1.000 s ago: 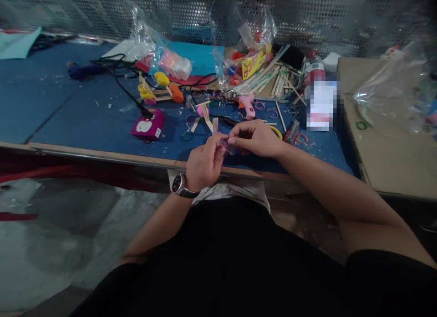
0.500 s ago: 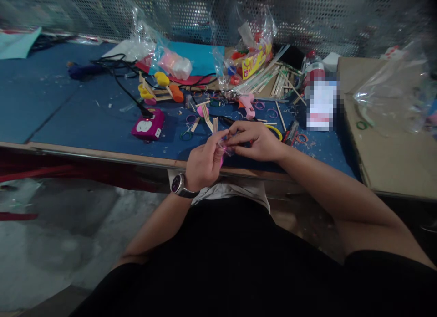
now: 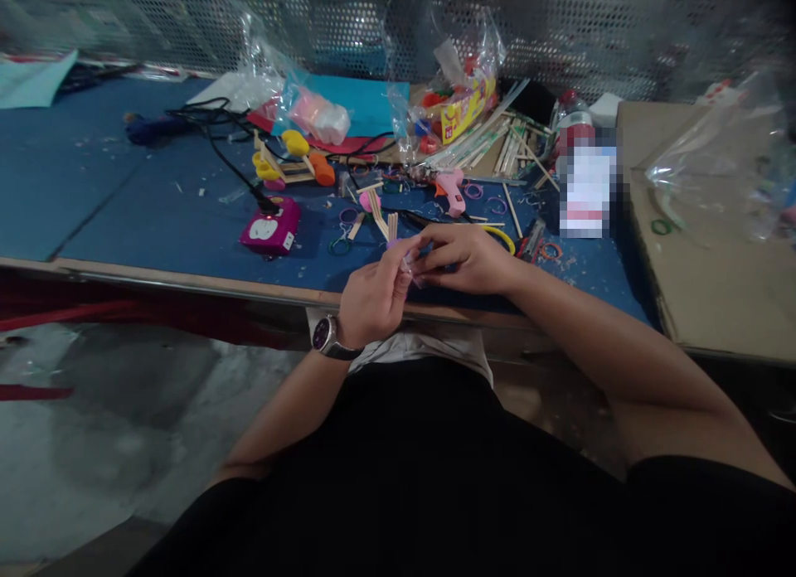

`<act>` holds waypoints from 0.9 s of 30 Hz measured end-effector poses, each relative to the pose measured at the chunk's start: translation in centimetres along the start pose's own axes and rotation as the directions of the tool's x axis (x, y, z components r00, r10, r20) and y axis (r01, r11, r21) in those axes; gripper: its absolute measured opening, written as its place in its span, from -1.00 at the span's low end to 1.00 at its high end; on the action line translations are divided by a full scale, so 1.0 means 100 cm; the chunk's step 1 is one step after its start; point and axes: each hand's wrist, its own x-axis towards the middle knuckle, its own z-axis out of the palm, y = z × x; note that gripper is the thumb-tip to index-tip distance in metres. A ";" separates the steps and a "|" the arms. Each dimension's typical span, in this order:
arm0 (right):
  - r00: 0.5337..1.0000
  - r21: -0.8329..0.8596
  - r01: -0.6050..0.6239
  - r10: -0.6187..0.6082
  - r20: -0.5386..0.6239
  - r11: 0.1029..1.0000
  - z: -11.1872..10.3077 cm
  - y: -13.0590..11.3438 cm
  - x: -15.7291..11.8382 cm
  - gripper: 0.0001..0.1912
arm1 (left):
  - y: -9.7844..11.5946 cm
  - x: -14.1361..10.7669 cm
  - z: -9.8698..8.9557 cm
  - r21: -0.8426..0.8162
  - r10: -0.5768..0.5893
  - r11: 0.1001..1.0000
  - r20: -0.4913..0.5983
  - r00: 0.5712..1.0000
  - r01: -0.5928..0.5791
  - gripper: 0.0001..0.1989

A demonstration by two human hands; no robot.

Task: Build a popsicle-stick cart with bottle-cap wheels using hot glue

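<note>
At the front edge of the blue table (image 3: 167, 245), my left hand (image 3: 376, 299) is closed on a small clear plastic wrapper (image 3: 413, 270) with pink or purple in it. My right hand (image 3: 469, 258) meets it from the right, its fingertips pinched on the same wrapper. What lies inside the wrapper is too small to make out. Just beyond my fingers are wooden sticks (image 3: 392, 226) and a pink piece (image 3: 370, 201). A pink glue gun (image 3: 452, 191) lies behind my right hand, and a yellow ring (image 3: 499, 239) is partly hidden by it.
A purple power socket (image 3: 272, 226) with a black cable is on the left. Behind are yellow and orange pieces (image 3: 323, 169), plastic bags and a stick pile (image 3: 513, 150). To the right stand a bottle (image 3: 573, 128), a blurred phone (image 3: 585, 191) and a cardboard box (image 3: 715, 287).
The fingers of both hands have shifted slightly around the wrapper. A purple part now shows above my left fingers, and the pink below them is no longer visible.
</note>
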 end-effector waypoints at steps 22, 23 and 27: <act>0.963 0.314 -0.252 0.269 -0.010 0.915 -0.012 0.010 0.000 -0.67 | -0.005 0.000 -0.003 -0.052 -0.102 0.993 -0.004 0.995 0.101 -0.47; 0.963 0.305 -0.256 0.269 -0.001 0.917 -0.012 0.010 0.000 -0.66 | -0.005 0.000 -0.003 -0.047 -0.108 0.993 0.015 0.994 0.109 -0.47; 0.962 0.285 -0.267 0.274 0.013 0.921 -0.013 0.011 0.000 -0.67 | -0.003 0.001 -0.004 -0.067 -0.128 0.989 0.035 0.991 0.130 -0.38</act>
